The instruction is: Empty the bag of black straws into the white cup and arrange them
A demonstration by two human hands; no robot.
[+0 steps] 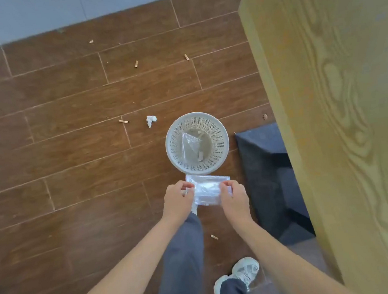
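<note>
both hands hold a clear plastic bag (207, 189) above the floor. the left hand (178, 199) pinches the bag's left edge, and the right hand (233, 196) pinches its right edge, so each grip is pressed together on the plastic, which is stretched between them. just beyond the grip, a white perforated wastebasket (221, 144) stands on the brown wood-look floor (71, 158), with a clear wrapper (189, 145) lying inside. to the right of the grip rises the wooden counter (338, 109). a crumpled tissue (151, 120) lies beyond the left hand.
</note>
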